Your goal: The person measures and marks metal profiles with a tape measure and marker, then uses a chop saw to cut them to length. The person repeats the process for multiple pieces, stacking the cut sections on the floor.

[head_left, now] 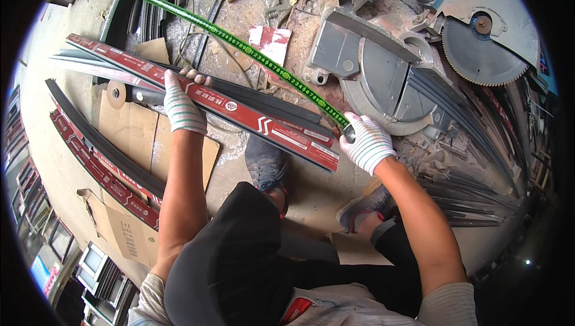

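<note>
My left hand (184, 103), in a white striped glove with bare fingertips, is wrapped round a long aluminium profile (245, 115) faced with red printed film. The profile slants from upper left down to the right, in front of my knees. In a like glove, my right hand (366, 141) grips the case of a tape measure (349, 133) beside the profile's right end. Its green blade (239, 44) is drawn out far toward the upper left and stands apart from the profile along most of its length. The fingers under the tape case are partly hidden.
A mitre saw (383, 74) with a toothed round blade (479, 50) stands at the right. Dark profile offcuts (461, 200) lie below it. Cardboard (135, 140) and more red-filmed profiles (102, 164) lie at the left. An angle grinder (141, 94) rests behind my left hand.
</note>
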Demonstrator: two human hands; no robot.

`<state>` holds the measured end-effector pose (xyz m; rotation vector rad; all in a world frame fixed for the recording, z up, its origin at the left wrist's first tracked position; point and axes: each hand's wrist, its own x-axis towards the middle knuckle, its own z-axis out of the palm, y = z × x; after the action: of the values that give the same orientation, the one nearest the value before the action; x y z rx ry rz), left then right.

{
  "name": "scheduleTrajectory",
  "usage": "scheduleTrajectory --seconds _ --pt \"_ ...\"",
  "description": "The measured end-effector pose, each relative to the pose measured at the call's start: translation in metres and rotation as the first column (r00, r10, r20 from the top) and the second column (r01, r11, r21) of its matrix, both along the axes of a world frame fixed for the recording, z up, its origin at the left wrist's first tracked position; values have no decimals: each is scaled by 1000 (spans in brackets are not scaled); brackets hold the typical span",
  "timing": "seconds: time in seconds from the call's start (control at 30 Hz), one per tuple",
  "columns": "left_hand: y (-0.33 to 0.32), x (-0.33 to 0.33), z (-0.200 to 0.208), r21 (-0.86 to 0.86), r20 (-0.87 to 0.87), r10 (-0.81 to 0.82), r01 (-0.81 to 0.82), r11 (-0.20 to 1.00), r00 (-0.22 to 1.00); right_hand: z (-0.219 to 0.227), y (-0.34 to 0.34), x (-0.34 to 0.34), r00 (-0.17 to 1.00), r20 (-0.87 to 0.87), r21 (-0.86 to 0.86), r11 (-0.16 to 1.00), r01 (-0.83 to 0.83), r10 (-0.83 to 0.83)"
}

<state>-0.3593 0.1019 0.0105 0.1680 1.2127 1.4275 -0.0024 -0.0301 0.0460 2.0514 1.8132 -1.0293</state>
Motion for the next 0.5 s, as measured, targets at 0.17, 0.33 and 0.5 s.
scheduleTrajectory --seconds 0.17,0.33,0.5 --pt "1 -1 0 -37 -22 4 -5 999 1000 -18 0 -3 1000 -10 -1 1000 -1 1" --pt "1 -4 -3 -22 -6 -8 7 1000 1000 -23 -2 -6 1000 -23 0 1000 4 -3" --pt "-1 0 1 -29 -18 -10 10 1000 1000 -32 -11 -3 997 -72 98 994 38 -30"
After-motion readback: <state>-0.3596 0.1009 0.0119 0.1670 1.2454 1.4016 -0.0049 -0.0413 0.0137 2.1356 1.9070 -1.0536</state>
